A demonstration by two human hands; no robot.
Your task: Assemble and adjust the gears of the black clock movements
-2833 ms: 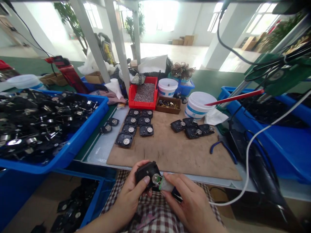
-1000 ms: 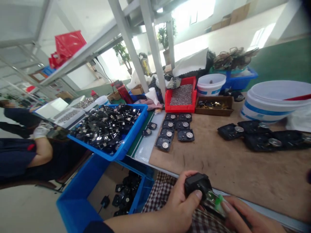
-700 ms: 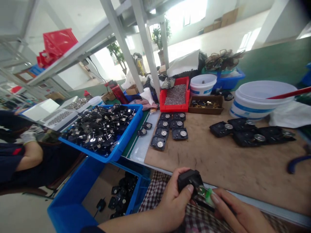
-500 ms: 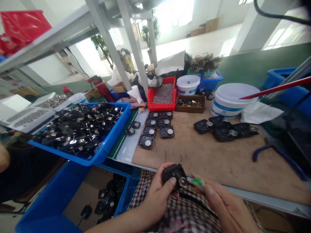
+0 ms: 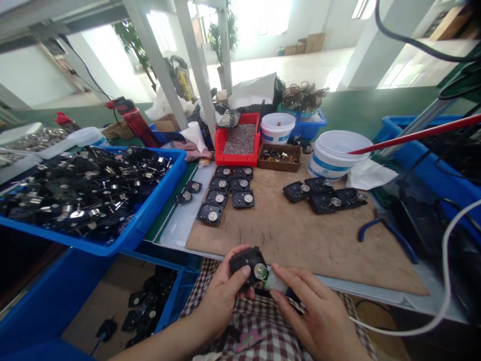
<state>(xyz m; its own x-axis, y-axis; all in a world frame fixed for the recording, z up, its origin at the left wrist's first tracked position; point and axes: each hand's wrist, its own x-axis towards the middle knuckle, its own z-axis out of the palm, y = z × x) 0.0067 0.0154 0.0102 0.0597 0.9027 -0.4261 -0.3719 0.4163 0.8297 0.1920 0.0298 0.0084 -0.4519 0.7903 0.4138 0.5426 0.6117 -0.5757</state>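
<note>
My left hand [image 5: 220, 301] is shut around a black plastic housing [image 5: 244, 261] with a round metal hub [image 5: 260, 271] on its face. My right hand [image 5: 313, 318] grips a small pale strip with a green edge [image 5: 276, 282], whose end touches the hub. A dark piece shows under that strip, partly hidden by my fingers. Both hands sit just off the front edge of a brown fibreboard work surface [image 5: 285, 250], above my checked cloth lap [image 5: 263, 331]. Several matching black housings [image 5: 220, 198] lie in rows on the board ahead.
A blue crate of black parts [image 5: 146, 205] stands to the left, with another [image 5: 158, 301] below it. Ahead are a red tray of granules [image 5: 236, 145], a brown tray of small parts [image 5: 278, 158] and white buckets [image 5: 330, 155]. Blue-handled pliers [image 5: 387, 238] and a white cable [image 5: 445, 296] lie right.
My view has swung back from the left, and the scene has levelled. My right hand has brought the strip back against the hub, while my left hand keeps the housing.
</note>
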